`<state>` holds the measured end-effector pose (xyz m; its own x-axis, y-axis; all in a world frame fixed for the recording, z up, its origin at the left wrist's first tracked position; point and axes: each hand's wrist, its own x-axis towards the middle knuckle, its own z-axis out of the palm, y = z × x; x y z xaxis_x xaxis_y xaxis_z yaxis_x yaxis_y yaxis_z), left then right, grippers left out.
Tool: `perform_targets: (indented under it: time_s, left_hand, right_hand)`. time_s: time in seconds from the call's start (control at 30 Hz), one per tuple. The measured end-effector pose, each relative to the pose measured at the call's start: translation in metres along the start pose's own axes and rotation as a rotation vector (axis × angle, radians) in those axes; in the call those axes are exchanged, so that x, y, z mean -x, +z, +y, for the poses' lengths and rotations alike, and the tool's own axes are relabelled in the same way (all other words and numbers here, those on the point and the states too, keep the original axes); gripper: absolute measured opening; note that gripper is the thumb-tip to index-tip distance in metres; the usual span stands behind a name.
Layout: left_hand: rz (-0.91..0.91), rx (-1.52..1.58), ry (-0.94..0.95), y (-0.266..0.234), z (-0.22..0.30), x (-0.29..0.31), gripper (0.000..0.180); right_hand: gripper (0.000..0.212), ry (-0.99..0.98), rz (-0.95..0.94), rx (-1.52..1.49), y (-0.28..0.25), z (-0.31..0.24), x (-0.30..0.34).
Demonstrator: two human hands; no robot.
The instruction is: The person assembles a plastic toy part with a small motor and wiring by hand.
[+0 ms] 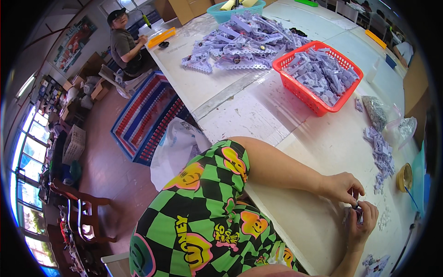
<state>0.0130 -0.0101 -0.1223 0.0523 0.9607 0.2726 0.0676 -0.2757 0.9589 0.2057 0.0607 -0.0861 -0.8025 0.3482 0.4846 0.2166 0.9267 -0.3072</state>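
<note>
My left hand [342,187] and my right hand [363,222] meet over the right part of the white table. Their fingers are pinched together around a small part [355,207], dark on top with some pale lilac below; fingers cover most of it, so its exact kind is unclear. Beyond the hands, a strip of small lilac plastic pieces [382,154] lies loose along the table. A red plastic basket [310,102] filled with similar lilac pieces stands farther off. To its left spreads a heap of larger lilac plastic parts [240,46], some with dark round bits on them.
Clear bags of small parts [374,111], a yellowish bowl [404,176] and a teal container [419,171] sit at the right. A teal basin [226,14] stands behind the heap. A striped bag [147,115] rests on the floor; a seated person [123,44] works at far left.
</note>
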Motion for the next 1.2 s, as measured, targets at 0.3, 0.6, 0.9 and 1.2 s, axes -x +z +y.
perform_targets:
  time_s: [0.3, 0.6, 0.9, 1.2]
  left_hand:
    - [-0.035, 0.098, -0.167, -0.005, 0.002, 0.008, 0.038]
    - [-0.038, 0.086, -0.173, -0.002, -0.006, 0.000, 0.033]
    - [-0.009, -0.126, -0.065, -0.018, -0.014, -0.002, 0.032]
    - [0.006, -0.083, -0.002, -0.013, -0.027, -0.016, 0.030]
  right_hand:
    - [0.023, -0.037, 0.057, -0.036, -0.001, -0.010, -0.012]
    - [0.022, -0.018, 0.127, 0.036, -0.008, -0.005, 0.002]
    - [0.021, -0.009, 0.092, -0.005, -0.002, -0.005, -0.004]
    - [0.018, -0.011, 0.091, 0.035, 0.007, 0.006, 0.004]
